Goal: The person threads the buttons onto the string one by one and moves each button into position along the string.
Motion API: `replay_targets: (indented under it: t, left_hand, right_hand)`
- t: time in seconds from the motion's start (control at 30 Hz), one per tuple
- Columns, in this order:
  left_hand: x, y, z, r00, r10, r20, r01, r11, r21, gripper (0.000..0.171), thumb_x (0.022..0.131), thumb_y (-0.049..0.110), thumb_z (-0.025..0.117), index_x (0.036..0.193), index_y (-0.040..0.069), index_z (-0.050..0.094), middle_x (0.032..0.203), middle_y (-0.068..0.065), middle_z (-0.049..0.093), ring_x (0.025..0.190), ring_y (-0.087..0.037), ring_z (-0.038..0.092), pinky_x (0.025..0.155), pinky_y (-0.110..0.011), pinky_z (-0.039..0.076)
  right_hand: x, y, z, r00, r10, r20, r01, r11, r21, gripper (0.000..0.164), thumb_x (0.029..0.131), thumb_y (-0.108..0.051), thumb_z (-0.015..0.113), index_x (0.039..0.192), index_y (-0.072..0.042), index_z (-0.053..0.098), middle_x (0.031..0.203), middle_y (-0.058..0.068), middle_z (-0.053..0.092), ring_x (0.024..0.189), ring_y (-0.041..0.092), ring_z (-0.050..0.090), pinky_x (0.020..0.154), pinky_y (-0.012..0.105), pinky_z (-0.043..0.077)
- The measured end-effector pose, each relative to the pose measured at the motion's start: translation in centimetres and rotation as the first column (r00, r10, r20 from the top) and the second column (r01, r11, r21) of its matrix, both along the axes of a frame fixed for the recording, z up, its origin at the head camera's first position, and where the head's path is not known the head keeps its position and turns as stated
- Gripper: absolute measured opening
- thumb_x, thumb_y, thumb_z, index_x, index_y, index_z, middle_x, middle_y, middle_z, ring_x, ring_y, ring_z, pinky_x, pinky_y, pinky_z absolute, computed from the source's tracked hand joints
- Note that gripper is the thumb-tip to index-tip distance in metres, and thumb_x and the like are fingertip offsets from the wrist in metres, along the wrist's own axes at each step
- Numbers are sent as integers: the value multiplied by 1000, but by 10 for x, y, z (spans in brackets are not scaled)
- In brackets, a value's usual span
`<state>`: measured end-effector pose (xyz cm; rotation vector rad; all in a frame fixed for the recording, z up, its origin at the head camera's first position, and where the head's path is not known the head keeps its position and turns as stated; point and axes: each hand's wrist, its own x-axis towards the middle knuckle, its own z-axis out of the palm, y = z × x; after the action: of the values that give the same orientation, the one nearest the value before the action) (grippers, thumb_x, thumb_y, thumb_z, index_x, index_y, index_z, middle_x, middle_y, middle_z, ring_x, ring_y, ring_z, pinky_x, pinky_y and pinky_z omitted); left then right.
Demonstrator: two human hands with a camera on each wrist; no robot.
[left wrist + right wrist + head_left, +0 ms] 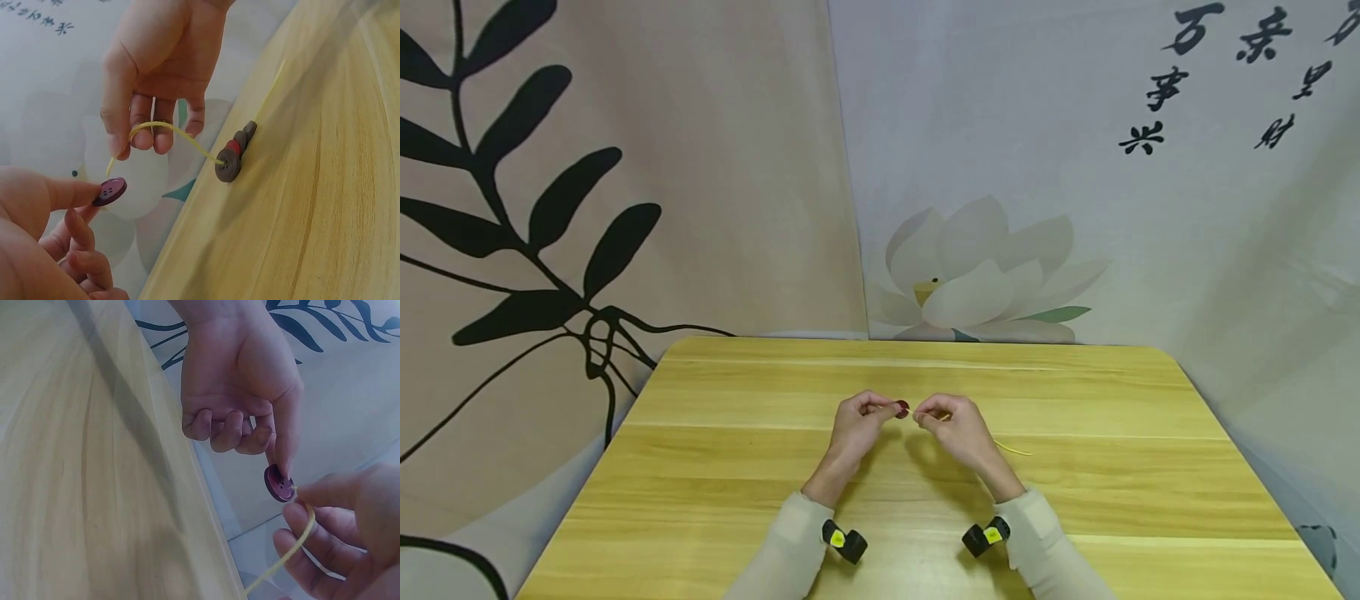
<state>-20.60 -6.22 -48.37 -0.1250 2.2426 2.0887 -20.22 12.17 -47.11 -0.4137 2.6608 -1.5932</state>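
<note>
My left hand [853, 429] pinches a dark purple button [112, 191] by its edge, between thumb and forefinger. Opposite it, my right hand [962, 429] pinches a yellow cord [177, 130] close to its end. In the right wrist view, the cord's tip meets the purple button [279, 484] near its holes; whether it passes through cannot be told. Beyond the fingers the cord loops down through a brown button [228, 165], a red button [233, 146] and dark grey buttons [249, 130], strung in a row by the tabletop.
Both hands are above a light wooden table [745, 500]. The cord's loose tail [1015, 451] lies to the right of my right wrist. Behind the table hangs a cloth backdrop [760, 167] with printed leaves, a lotus and writing.
</note>
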Motion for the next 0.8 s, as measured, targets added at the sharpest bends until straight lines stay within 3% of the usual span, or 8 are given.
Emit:
replay_targets:
  t: [0.27,0.57,0.8]
  left_hand:
    - [1,2,1,1000,3,-16,-4,1000,-18,13,87,17,75,93,6,71,75,1,57,70,-14,48,62,-25,37]
    - [2,2,0,1000,-9,-20,9,1000,-3,13,87,16,75,93,5,72,81,-9,64,71,-16,50,66,-27,39]
    - [2,1,0,1000,-5,-16,5,1000,-5,12,88,16,74,92,5,71,74,1,56,68,-13,46,59,-23,36]
  right_hand:
    - [-1,-1,-2,1000,-10,2,10,1000,7,6,91,-8,69,92,-5,74,89,4,74,82,14,64,73,33,52]
    - [-1,0,-5,1000,-4,1,4,1000,-2,6,91,-5,67,91,-3,73,91,13,74,80,13,64,71,30,51]
    - [0,-2,-6,1000,-5,10,5,1000,3,8,90,-3,67,90,-7,74,91,12,74,79,13,64,70,30,51]
